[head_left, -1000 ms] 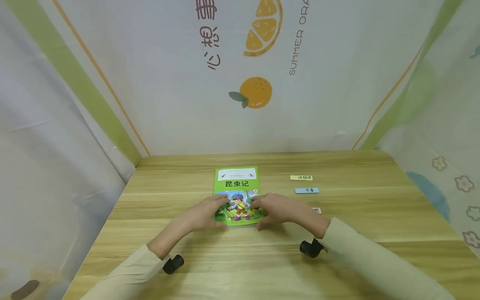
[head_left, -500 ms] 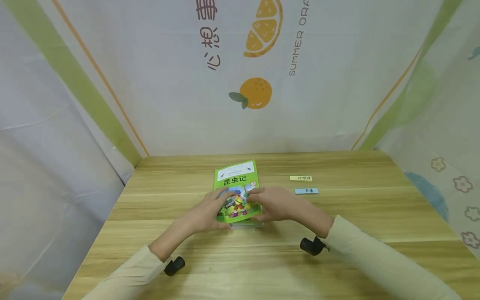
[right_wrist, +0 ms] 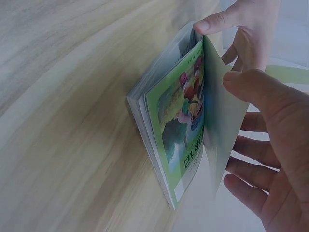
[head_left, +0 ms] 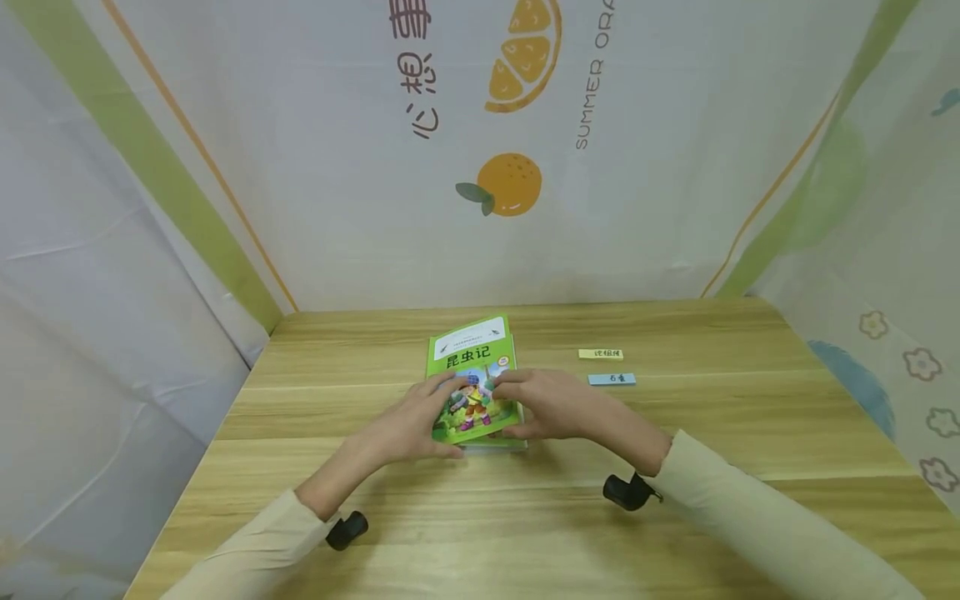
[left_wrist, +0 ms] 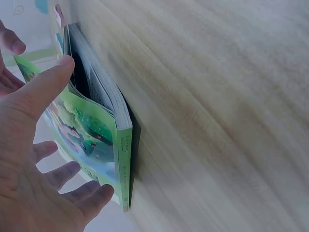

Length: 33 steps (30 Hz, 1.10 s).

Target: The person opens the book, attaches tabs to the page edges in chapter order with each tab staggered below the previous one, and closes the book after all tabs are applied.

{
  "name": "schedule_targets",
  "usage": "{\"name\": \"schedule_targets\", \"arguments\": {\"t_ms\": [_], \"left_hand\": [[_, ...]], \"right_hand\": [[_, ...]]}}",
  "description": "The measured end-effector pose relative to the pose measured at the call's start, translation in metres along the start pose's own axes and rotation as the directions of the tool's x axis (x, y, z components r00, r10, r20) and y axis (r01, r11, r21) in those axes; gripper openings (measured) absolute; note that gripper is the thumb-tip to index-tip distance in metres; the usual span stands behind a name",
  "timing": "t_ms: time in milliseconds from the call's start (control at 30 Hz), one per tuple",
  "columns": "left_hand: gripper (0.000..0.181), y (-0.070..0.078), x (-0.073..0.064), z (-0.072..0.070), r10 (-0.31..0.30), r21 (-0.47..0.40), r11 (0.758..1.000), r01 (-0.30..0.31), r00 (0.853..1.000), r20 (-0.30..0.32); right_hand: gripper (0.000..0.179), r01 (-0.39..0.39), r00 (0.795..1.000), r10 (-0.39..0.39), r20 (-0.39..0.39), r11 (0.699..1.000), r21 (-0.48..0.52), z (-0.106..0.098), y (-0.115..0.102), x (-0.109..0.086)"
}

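Observation:
A green children's paperback book (head_left: pixel 468 353) lies on the wooden table with its front cover raised along the right side and its spine at the left. My right hand (head_left: pixel 551 404) holds the cover's free edge; in the right wrist view the thumb is on its inner side and the fingers are behind it. Beneath the cover shows a colourful inner page (right_wrist: pixel 181 116). My left hand (head_left: pixel 411 418) stays at the book's lower left, fingers loosely spread over the cover. In the left wrist view its thumb overlaps the gap under the cover (left_wrist: pixel 91 128).
To the right of the book lie a yellow paper strip (head_left: pixel 601 354) and a blue one (head_left: pixel 612 380), both with handwriting. A pinkish strip (left_wrist: pixel 59 16) shows in the left wrist view. Printed curtains (head_left: pixel 337 208) stand behind the table (head_left: pixel 480 533) and at its sides.
The cover, flat one second ago, has tilted up on its right side with my right hand at its edge. A small strip beside my right wrist is now hidden in the head view.

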<state>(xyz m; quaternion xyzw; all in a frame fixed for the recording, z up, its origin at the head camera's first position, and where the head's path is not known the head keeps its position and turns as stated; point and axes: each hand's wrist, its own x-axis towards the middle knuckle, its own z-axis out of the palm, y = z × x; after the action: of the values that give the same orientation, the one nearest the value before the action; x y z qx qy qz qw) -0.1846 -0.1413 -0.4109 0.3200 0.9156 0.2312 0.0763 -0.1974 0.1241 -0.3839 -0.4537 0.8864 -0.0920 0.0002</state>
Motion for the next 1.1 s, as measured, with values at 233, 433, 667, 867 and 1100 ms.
{"name": "schedule_targets", "arguments": {"t_ms": [233,433,667,867,1100], "left_hand": [[0.102,0.000,0.001,0.000,0.003,0.009,1.000,-0.003,1.000,-0.019],[0.105,-0.002,-0.001,-0.002,0.015,-0.003,1.000,-0.015,0.999,-0.044],[0.113,-0.005,-0.007,-0.009,0.026,-0.038,0.999,-0.031,0.993,-0.119],[0.125,-0.013,-0.018,-0.025,0.022,-0.087,0.995,-0.042,0.975,-0.219],[0.125,-0.022,-0.043,-0.056,-0.042,-0.117,0.993,0.007,0.954,-0.296]], "right_hand": [[0.054,0.035,0.999,-0.035,-0.015,0.999,0.003,-0.003,0.002,-0.004],[0.067,0.066,0.994,-0.063,-0.084,0.997,0.033,-0.009,0.017,-0.024],[0.070,0.000,0.994,0.007,-0.106,0.997,0.071,-0.013,0.041,-0.058],[0.068,-0.005,0.994,0.009,-0.106,0.999,0.041,-0.005,0.058,-0.081],[0.060,-0.082,0.994,0.087,-0.058,0.993,0.089,0.002,0.069,-0.100]]}}
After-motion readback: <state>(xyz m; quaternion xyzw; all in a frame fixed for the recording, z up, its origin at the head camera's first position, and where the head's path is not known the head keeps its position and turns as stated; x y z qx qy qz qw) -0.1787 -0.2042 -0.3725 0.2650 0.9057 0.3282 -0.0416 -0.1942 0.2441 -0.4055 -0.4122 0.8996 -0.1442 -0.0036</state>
